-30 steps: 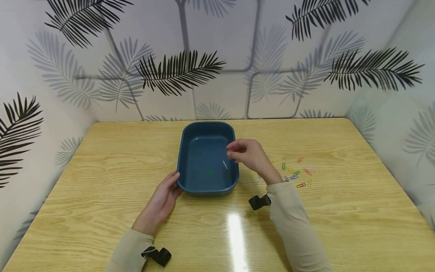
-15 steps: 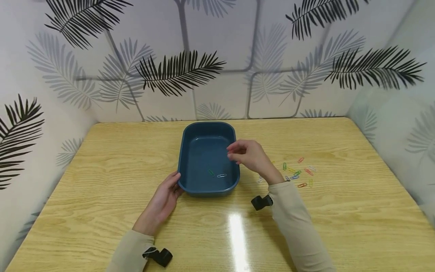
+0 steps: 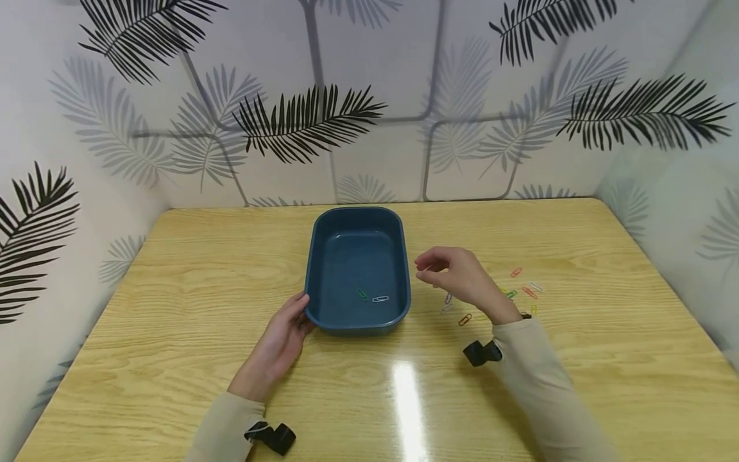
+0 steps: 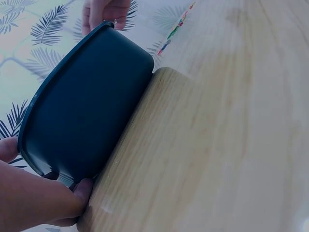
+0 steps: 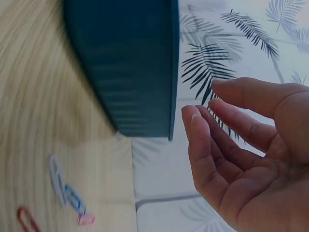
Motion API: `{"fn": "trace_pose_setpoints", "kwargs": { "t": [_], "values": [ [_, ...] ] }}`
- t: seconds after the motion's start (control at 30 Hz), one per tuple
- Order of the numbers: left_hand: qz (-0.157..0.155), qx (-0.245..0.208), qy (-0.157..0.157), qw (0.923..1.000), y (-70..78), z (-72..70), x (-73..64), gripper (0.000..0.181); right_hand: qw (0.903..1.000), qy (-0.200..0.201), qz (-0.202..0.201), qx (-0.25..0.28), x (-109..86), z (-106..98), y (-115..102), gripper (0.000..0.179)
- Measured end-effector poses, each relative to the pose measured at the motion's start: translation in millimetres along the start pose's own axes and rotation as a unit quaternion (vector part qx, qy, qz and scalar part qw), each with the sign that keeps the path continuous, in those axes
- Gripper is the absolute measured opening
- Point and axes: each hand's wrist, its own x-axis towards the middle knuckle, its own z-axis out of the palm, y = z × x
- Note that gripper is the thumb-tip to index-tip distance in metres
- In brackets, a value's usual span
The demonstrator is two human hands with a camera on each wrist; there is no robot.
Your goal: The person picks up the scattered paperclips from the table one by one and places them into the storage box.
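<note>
A dark blue rectangular plastic bin [image 3: 356, 269] stands on the table, a green paper clip [image 3: 362, 294] and a white paper clip [image 3: 380, 299] lying on its floor. At its near left corner my left hand [image 3: 280, 340] grips the wall, thumb over the rim and fingers below. My right hand [image 3: 458, 277] hovers just outside the bin's right wall. In the right wrist view, the thumb and fingers of that right hand [image 5: 246, 154] are loosely bent and apart, with nothing between them. Several coloured paper clips [image 3: 530, 292] are scattered to the right, partly hidden by the hand and forearm.
The wooden table [image 3: 202, 256] ends at a wall [image 3: 369, 154] covered in a leaf pattern. A red paper clip [image 3: 465, 319] lies apart from the others, near the right wrist. Black cameras are strapped to both wrists over beige sleeves.
A white paper clip dropped from my right hand and settled on the bin's floor beside the green one. The right hand then moved right, off the bin. My left hand keeps its grip.
</note>
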Motion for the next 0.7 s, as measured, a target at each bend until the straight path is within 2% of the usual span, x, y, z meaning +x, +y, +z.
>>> {"fn": "trace_pose_setpoints", "kwargs": {
  "t": [0.2,0.4,0.53,0.7],
  "values": [
    [-0.001,-0.001,0.002,1.0000,0.3,0.4,0.2,0.049,0.9996,0.000,0.024,-0.014,-4.3,-7.9,14.1,0.024],
    [-0.001,-0.002,0.000,1.0000,0.0,0.6,1.1,0.050,0.9994,-0.007,0.026,-0.021,-4.8,-13.2,20.4,0.025],
    [0.000,-0.001,0.003,1.0000,-0.6,0.3,1.1,0.049,0.9985,-0.035,0.024,-0.035,-3.7,-13.3,25.0,0.024],
    [0.000,0.001,0.003,1.0000,0.1,-0.7,1.0,0.049,0.9937,-0.074,0.012,-0.084,-1.3,-11.7,33.0,0.024]
  ]
}}
